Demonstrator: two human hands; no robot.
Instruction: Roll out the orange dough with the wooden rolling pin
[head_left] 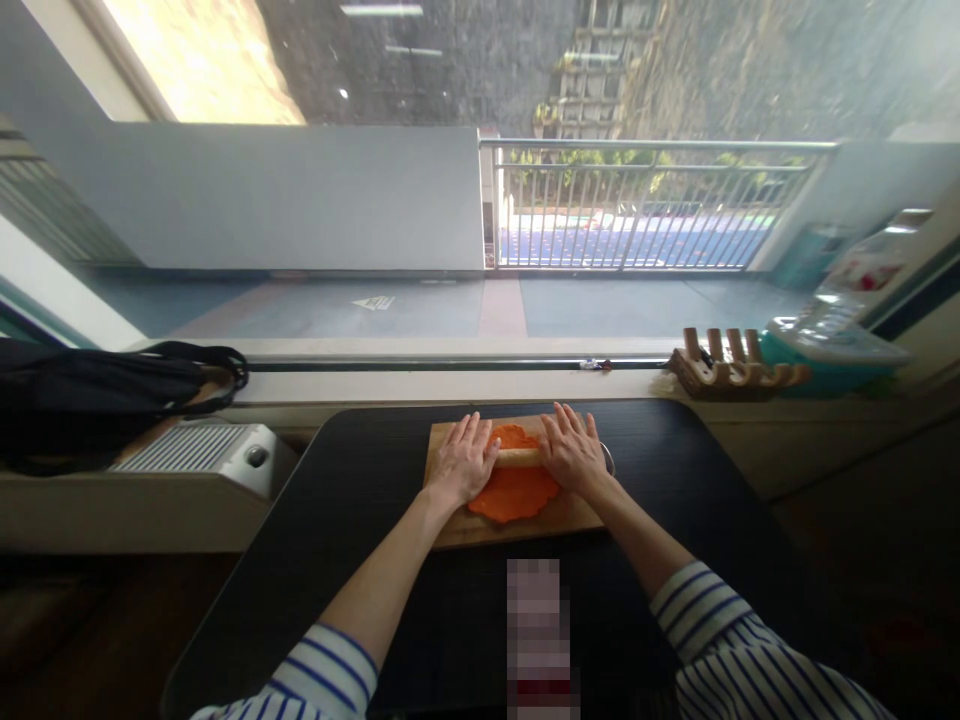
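A flattened sheet of orange dough (515, 492) lies on a wooden board (444, 533). Across it runs a wooden rolling pin (519, 457), its middle showing and both ends covered by my hands. My left hand (461, 462) presses on the pin's left end, fingers stretched forward and thumb toward the middle. On the right end rests my right hand (574, 447), its fingers extended too. Some dough shows beyond the pin, but the larger part is on my side. Just past my right hand, the rim of a round metallic thing (609, 459) peeks out, mostly hidden.
The board sits on a black table (345, 500) against a window sill (450, 385). A black bag (90, 400) lies over a white radiator (225, 455) at left. On the sill at right are a wooden rack (720, 370), a teal-sided container (832, 360) and a clear plastic bottle (855, 275).
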